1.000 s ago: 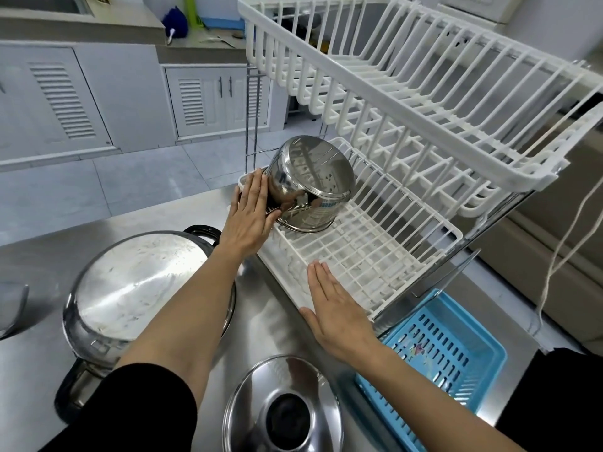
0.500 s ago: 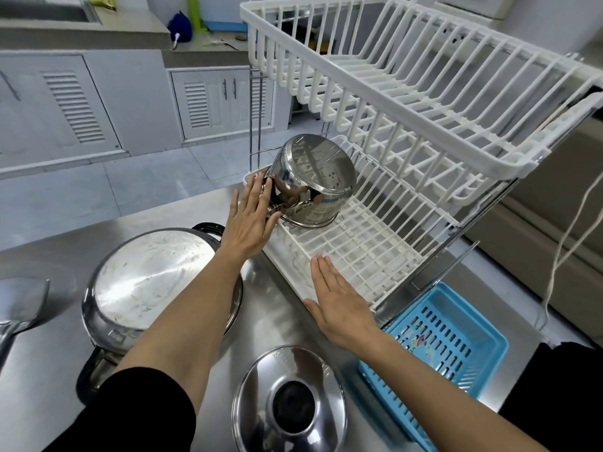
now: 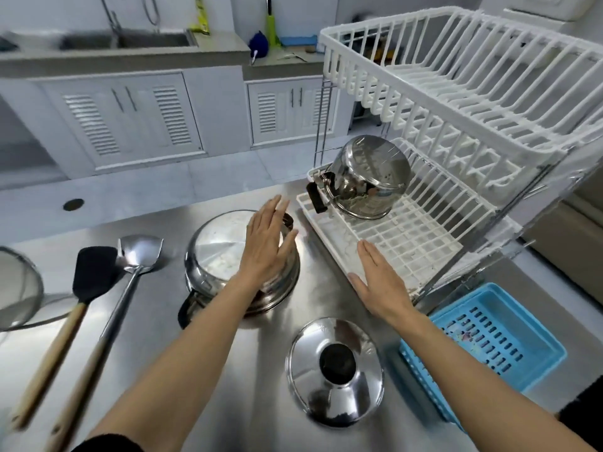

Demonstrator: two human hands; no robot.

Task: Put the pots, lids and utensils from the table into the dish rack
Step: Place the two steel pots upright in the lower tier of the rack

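I note the small steel pot (image 3: 367, 177) lying tilted, bottom up, at the far end of the lower tier of the white dish rack (image 3: 434, 102), its black handle (image 3: 316, 200) hanging over the tier's near-left rim. Neither hand touches it.

My left hand (image 3: 266, 246) is flat, fingers straight and together, holding nothing. It sits over the right part of the large upturned steel pot (image 3: 222, 256) on the steel table (image 3: 156, 321); I cannot tell whether palm and pot are in contact. The small pot is ahead and to the right of this hand, clearly apart.

My right hand (image 3: 378, 278) is likewise flat and empty, at the near-left edge of the rack's lower tier, fingers pointing over the grid. The small pot is well ahead of its fingertips.

The domed lid (image 3: 334, 370) with black knob lies on the table between my forearms. Left of the large pot lie a steel turner (image 3: 130, 272) and a black spatula (image 3: 88, 285), side by side. A blue basket (image 3: 496, 337) stands right of my right wrist.
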